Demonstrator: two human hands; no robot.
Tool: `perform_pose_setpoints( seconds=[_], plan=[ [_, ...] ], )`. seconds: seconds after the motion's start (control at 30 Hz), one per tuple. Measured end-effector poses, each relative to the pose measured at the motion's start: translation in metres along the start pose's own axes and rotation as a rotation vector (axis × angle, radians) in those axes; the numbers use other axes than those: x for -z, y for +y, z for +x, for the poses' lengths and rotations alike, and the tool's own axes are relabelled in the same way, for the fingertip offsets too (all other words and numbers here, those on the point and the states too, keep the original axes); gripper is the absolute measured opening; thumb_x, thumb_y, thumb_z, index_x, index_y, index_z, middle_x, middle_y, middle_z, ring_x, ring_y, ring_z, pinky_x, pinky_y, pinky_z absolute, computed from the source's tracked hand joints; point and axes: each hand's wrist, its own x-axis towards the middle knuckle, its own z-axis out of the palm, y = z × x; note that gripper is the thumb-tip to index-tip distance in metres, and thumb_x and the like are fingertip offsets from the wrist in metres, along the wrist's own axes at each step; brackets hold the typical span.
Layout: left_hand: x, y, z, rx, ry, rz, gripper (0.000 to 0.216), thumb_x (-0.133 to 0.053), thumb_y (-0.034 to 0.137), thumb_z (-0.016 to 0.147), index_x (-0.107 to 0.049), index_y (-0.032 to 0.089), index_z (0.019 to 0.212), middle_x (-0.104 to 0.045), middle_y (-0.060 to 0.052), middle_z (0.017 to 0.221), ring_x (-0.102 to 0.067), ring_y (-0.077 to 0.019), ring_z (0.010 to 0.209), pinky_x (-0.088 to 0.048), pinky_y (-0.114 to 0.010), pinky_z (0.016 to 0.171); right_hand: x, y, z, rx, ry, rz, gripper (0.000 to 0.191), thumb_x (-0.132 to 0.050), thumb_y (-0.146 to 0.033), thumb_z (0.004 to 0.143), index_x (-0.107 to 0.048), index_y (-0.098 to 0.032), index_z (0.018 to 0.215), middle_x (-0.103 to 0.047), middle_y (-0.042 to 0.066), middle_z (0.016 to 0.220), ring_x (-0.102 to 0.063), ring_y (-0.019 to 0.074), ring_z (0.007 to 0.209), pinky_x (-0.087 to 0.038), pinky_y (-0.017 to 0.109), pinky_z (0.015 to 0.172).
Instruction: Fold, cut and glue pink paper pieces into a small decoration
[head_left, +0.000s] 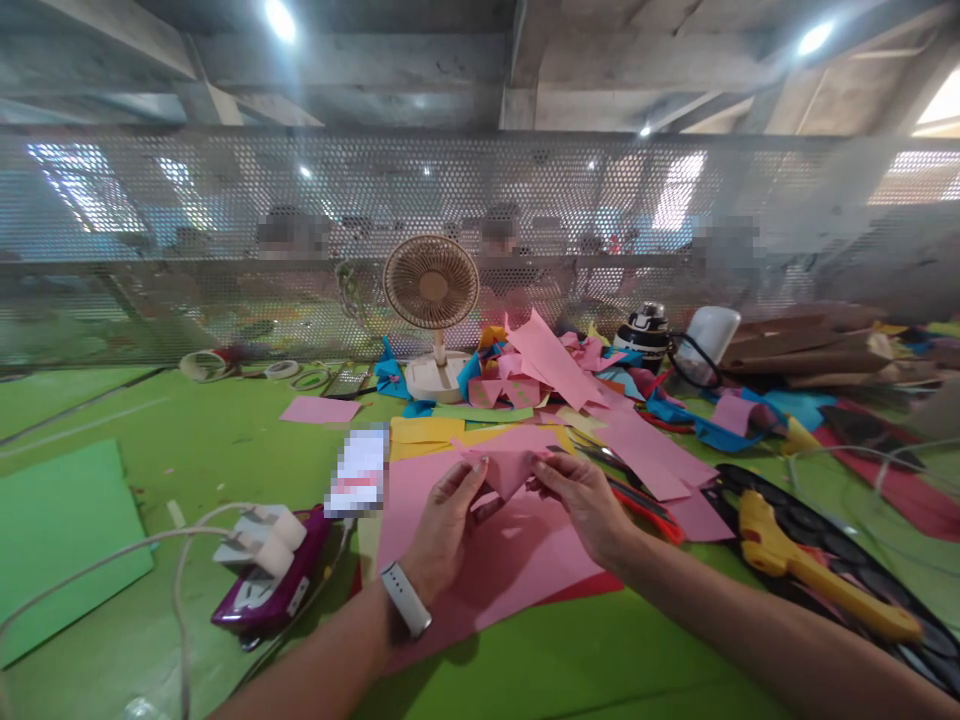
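My left hand (444,525) and my right hand (583,505) both pinch a small folded piece of pink paper (506,467), held just above a large pink sheet (480,560) lying on the green table (570,660). The left fingers grip its left edge, the right fingers its right edge. A white watch sits on my left wrist. Yellow sheets (427,432) lie behind the pink sheet.
A small fan (431,300) stands at the back centre amid pink and blue paper scraps (570,370). A yellow glue gun (802,565) rests on a black tray at right. A purple power strip (274,580) with white plugs lies left. A perforated metal screen (225,230) backs the table.
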Motion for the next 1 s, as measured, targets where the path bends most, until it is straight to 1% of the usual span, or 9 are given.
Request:
perform_pose_setpoints(
  seconds=[0.1,0.17,0.33,0.4,0.57,0.7,0.9,0.97,1.0],
  plan=[
    [-0.005,0.002,-0.005,0.048,-0.075,0.123,0.035,-0.076,0.031,0.065,-0.067,0.014,0.094,-0.067,-0.009,0.097,-0.063,-0.0198,0.086,-0.050,-0.031,0.078,-0.003,0.000,-0.002,-0.005,-0.002,-0.024,0.026,-0.070,-0.042,0.068,-0.067,-0.016,0.070,-0.061,0.000,0.063,-0.051,0.0109,0.060,-0.037,0.024,0.059],
    [-0.007,0.003,-0.007,0.081,-0.093,0.210,0.038,-0.077,0.030,0.064,-0.067,0.013,0.096,-0.068,-0.011,0.097,-0.063,-0.0201,0.085,-0.050,-0.030,0.077,-0.004,0.002,-0.004,0.000,-0.016,-0.046,0.026,-0.069,-0.042,0.069,-0.067,-0.016,0.068,-0.060,0.000,0.063,-0.050,0.0111,0.061,-0.037,0.024,0.059],
    [-0.004,0.003,-0.007,0.084,-0.068,0.342,0.033,-0.075,0.034,0.066,-0.070,0.010,0.089,-0.070,-0.010,0.075,-0.063,-0.0150,0.064,-0.049,-0.026,0.065,-0.004,0.008,-0.005,0.001,0.001,-0.073,0.028,-0.070,-0.045,0.066,-0.066,-0.017,0.066,-0.057,0.000,0.063,-0.046,0.0108,0.058,-0.037,0.024,0.056],
    [-0.003,0.003,-0.006,0.096,-0.087,0.364,0.033,-0.074,0.036,0.067,-0.070,0.010,0.087,-0.070,-0.011,0.073,-0.063,-0.0158,0.062,-0.049,-0.027,0.063,-0.003,0.010,-0.004,-0.004,0.008,-0.076,0.030,-0.071,-0.047,0.065,-0.066,-0.017,0.066,-0.057,0.000,0.063,-0.046,0.0109,0.057,-0.037,0.024,0.055],
    [0.000,0.002,-0.006,0.123,-0.135,0.394,0.035,-0.071,0.038,0.069,-0.070,0.010,0.089,-0.070,-0.014,0.078,-0.066,-0.0195,0.065,-0.051,-0.030,0.062,-0.001,0.009,-0.004,-0.014,0.005,-0.060,0.028,-0.070,-0.045,0.067,-0.067,-0.017,0.068,-0.058,0.000,0.062,-0.046,0.0107,0.058,-0.035,0.024,0.055],
    [-0.001,0.003,-0.006,0.094,-0.151,0.420,0.032,-0.071,0.037,0.070,-0.070,0.010,0.087,-0.070,-0.012,0.075,-0.065,-0.0182,0.064,-0.050,-0.027,0.061,-0.002,0.007,-0.005,-0.014,0.003,-0.050,0.024,-0.070,-0.041,0.068,-0.067,-0.017,0.069,-0.057,-0.001,0.061,-0.044,0.0099,0.056,-0.034,0.024,0.055],
    [-0.001,0.004,-0.005,0.097,-0.147,0.396,0.032,-0.072,0.037,0.068,-0.070,0.010,0.085,-0.070,-0.012,0.072,-0.065,-0.0177,0.063,-0.050,-0.026,0.061,0.001,0.007,-0.002,-0.007,-0.009,-0.031,0.023,-0.070,-0.040,0.068,-0.070,-0.017,0.072,-0.061,0.001,0.065,-0.050,0.0119,0.060,-0.037,0.024,0.056],
    [0.000,0.004,-0.005,0.097,-0.137,0.399,0.031,-0.074,0.037,0.066,-0.071,0.009,0.081,-0.070,-0.012,0.071,-0.065,-0.0178,0.062,-0.049,-0.026,0.060,0.007,0.004,0.003,-0.036,0.022,0.006,0.024,-0.072,-0.039,0.067,-0.071,-0.018,0.077,-0.064,0.003,0.069,-0.053,0.0129,0.062,-0.038,0.025,0.056],
    [0.001,0.004,-0.004,0.097,-0.132,0.403,0.031,-0.074,0.037,0.066,-0.071,0.009,0.079,-0.070,-0.012,0.070,-0.065,-0.0178,0.062,-0.049,-0.026,0.060,0.010,0.002,0.007,-0.048,0.059,0.029,0.026,-0.072,-0.039,0.065,-0.071,-0.018,0.079,-0.065,0.004,0.071,-0.055,0.0132,0.063,-0.039,0.025,0.056]
  ],
)
